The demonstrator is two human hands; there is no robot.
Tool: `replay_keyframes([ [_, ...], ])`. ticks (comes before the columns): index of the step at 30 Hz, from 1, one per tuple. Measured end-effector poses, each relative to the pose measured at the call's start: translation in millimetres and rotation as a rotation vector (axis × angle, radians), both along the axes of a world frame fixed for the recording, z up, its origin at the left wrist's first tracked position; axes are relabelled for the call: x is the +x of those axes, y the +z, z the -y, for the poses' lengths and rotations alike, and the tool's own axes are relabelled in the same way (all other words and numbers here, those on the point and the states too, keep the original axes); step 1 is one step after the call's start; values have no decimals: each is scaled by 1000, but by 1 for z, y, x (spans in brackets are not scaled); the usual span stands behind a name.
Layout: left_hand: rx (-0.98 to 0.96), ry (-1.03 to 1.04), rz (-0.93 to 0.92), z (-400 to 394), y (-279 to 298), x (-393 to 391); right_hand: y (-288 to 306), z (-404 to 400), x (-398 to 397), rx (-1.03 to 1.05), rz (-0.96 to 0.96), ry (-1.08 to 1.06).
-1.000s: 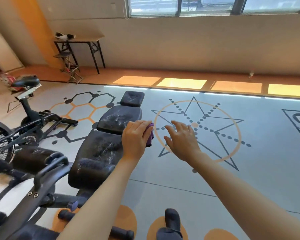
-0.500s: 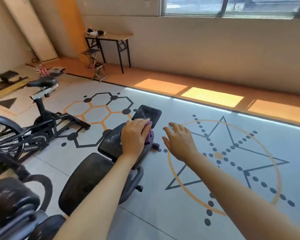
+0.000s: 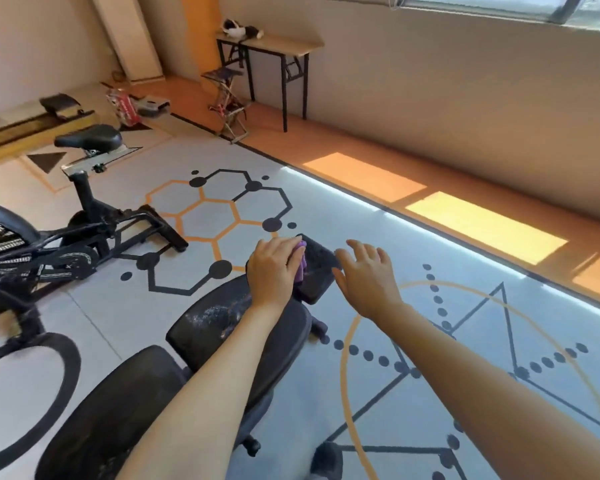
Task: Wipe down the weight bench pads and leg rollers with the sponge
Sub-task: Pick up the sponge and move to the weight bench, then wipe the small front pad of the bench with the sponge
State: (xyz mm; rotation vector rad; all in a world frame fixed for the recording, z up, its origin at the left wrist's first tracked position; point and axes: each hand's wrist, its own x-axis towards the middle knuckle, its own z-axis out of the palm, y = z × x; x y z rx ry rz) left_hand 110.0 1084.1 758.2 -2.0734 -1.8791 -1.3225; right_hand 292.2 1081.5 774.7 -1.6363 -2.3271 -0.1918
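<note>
Lengthwise, weight bench (image 3: 222,327) runs away — left hand (image 3: 274,268) grips sponge (image 3: 301,265).

The person is showing two bare forearms, with no sleeve reaching into view. The left hand (image 3: 272,271) and the right hand (image 3: 368,277) are wearing no gloves, rings, watches or bands.
</note>
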Motion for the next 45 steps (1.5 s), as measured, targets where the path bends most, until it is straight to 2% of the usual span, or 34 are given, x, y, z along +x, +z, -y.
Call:
replay_keyframes([
  [8, -51, 147, 6, -109, -26, 22, -31, -147, 20, -49, 23, 141],
  [19, -154, 586, 90, -198, -107, 76, -116, -310, 43, -153, 71, 525],
  [23, -198, 725, 104, -205, -140, 93, -154, -342, 46, -213, 99, 640],
  [29, -267, 809, 91, -218, -196, 92, -219, -368, 37, -273, 115, 725],
  [36, -292, 838, 62, -245, -264, 66, -294, -387, 6, -290, 145, 775],
  [45, -335, 799, 47, -283, -344, 29, -372, -420, -45, -216, 81, 809],
])
